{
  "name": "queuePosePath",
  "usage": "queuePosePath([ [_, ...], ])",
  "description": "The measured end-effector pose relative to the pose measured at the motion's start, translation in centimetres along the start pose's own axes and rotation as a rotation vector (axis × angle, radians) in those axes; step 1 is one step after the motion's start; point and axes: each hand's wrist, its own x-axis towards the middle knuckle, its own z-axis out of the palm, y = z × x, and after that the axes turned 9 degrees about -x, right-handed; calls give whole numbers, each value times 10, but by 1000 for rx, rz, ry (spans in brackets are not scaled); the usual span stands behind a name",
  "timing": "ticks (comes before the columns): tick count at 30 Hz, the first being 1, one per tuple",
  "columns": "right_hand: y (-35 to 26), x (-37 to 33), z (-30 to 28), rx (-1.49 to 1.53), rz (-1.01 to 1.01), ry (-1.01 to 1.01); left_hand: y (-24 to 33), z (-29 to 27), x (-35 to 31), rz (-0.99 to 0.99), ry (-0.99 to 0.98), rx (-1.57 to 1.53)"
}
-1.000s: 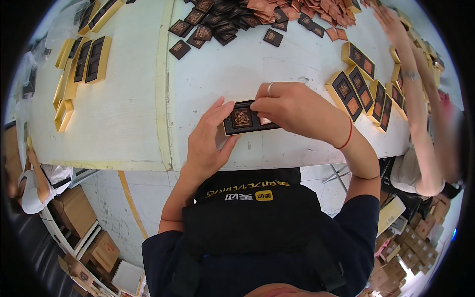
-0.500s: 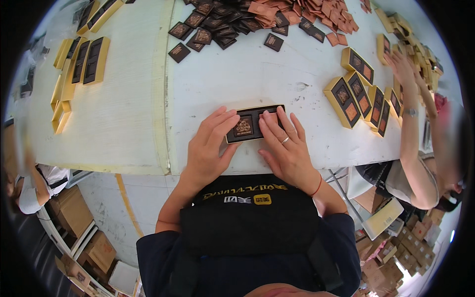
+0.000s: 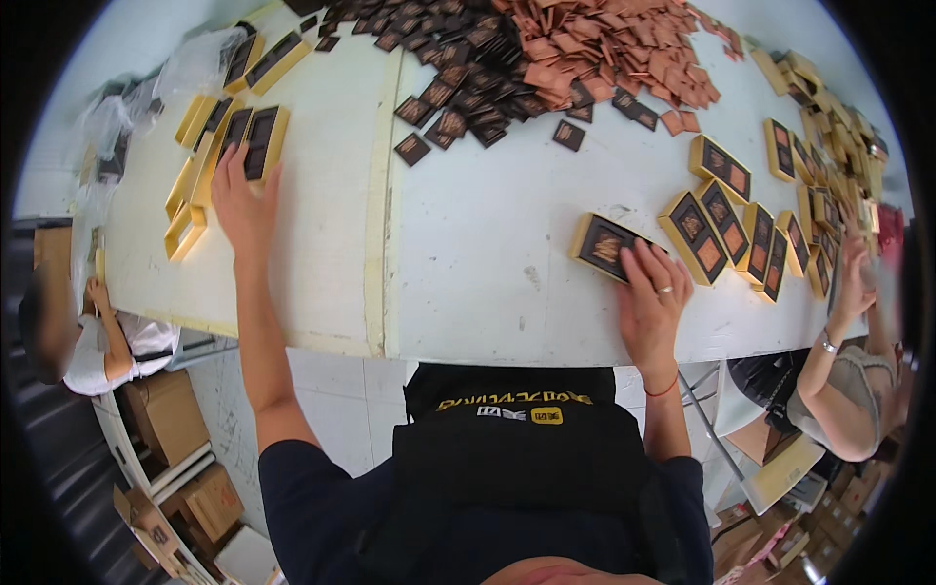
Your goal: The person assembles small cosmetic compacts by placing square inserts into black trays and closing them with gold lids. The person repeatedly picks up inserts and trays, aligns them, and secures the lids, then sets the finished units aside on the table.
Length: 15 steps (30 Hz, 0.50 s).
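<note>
My right hand (image 3: 655, 304) grips the right end of a gold box (image 3: 597, 240) with a dark insert. A dark flat wrapped square (image 3: 609, 246), like a chocolate, shows in its left slot; my fingers hide the other slot. Over on the left, my left hand (image 3: 246, 200) reaches to a gold box with a vacant two-slot black insert (image 3: 264, 136). Its fingers are apart, at the near end of that box and the one beside it; whether they touch is hard to tell. Several filled gold boxes (image 3: 693, 234), each with dark and copper squares, stand just right of my right hand.
A heap of dark squares (image 3: 468, 73) and copper squares (image 3: 624, 54) covers the table's far middle. Gold sleeves (image 3: 182, 234) stand at left. More gold boxes (image 3: 848, 136) are stacked far right. Co-workers sit at both sides; one person's hand (image 3: 854, 278) is at right.
My hands have parted. The right hand has carried the filled box to the right, beside the other filled ones. My left hand has let go of it and swung out to the boxes at left.
</note>
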Motion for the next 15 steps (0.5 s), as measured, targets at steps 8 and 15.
queuePosePath([
  [8,24,28,-11,48,180,165,36,-20,-38,-214,-241,-260],
  [15,13,146,79,128,-156,52,151,-41,-96,-13,-465,-738],
])
